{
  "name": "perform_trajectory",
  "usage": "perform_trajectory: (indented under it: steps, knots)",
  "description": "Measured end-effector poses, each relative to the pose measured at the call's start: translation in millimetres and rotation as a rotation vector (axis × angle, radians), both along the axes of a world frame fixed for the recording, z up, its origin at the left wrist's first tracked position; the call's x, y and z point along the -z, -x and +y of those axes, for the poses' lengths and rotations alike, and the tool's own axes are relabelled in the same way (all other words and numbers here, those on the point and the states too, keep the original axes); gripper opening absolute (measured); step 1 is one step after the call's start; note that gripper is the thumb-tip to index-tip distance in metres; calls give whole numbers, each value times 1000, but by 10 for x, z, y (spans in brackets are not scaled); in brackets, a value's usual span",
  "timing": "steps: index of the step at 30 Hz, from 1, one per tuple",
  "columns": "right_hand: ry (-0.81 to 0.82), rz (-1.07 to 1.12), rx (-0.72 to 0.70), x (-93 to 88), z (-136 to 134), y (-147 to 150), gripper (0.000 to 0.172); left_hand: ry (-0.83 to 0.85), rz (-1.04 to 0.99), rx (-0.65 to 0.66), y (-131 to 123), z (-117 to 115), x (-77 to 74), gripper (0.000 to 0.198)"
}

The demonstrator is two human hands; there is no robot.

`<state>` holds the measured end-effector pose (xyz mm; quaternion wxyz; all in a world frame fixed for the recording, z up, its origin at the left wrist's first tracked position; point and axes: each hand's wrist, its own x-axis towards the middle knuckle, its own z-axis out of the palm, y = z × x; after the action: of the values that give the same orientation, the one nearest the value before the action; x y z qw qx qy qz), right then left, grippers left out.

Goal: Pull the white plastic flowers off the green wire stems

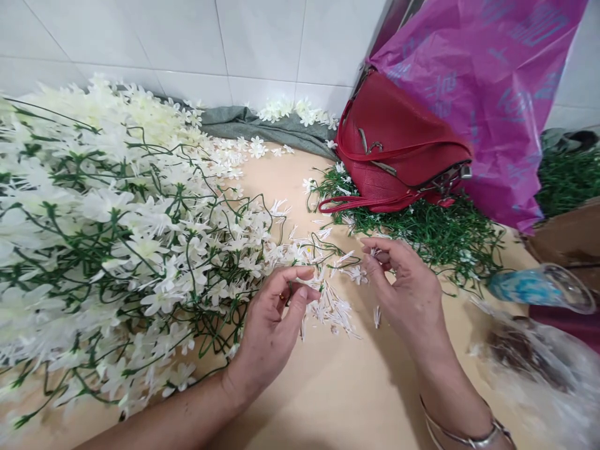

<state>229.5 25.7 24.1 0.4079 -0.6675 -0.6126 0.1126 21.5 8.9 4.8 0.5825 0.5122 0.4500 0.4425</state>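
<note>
My left hand (276, 315) is closed in a pinch, low over the table at the right edge of a heap of artificial white flowers (154, 244). A small green stem tip (321, 287) shows at its fingertips; the rest is hidden. My right hand (405, 290) pinches a small white stamen piece (375, 251) between thumb and fingers. Loose white stamens (332, 309) lie scattered on the table between and under the hands. A single white flower (357, 274) rests just left of my right fingertips.
A red handbag (403, 144) sits on green plastic stems (422, 234) at the back right, against a purple plastic bag (492, 94). At right are a clear cup with blue pattern (539, 287) and a clear plastic bag (539, 375). Grey cloth (234, 122) lies along the tiled wall.
</note>
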Motion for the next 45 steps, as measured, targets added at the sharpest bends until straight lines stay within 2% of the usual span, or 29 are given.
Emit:
perform_trajectory:
  steps: [5,9,15,17,19,22,27,29,32,36,42,45]
  knots:
    - [-6,-7,48,33,3,-17,21,-12,8,-6,2,11,-7,21]
    - [-16,-25,8,51,6,-59,22,-6,10,-7,6,20,-18,21]
    - [84,-53,43,3,-16,-194,18,-14,-3,-32,-1,18,-19,20]
    - [135,-24,9,-16,-30,-172,17,-24,-11,-53,-4,13,-24,19]
    - [174,7,-83,-34,-48,-94,17,-44,-10,-80,-6,9,-33,19]
    - [225,-49,-182,-60,-82,31,16,-51,-11,-101,-6,7,-45,20]
    - [313,-242,-7,-66,-141,0,9,-20,-29,-86,0,1,-23,21]
    - [342,-276,-15,-50,-145,-47,6,-13,-26,-78,2,-3,-9,21]
    - [355,-269,-70,-38,-128,-90,14,-20,-16,-73,0,-6,-4,20]
    - [339,-116,-115,-93,-112,-105,15,-26,-7,-61,-4,-5,-12,20]
    - [505,474,-343,-191,-144,95,21,-87,23,26,2,3,14,21]
    - [579,641,-408,-160,-145,227,24,-127,30,59,11,9,35,19]
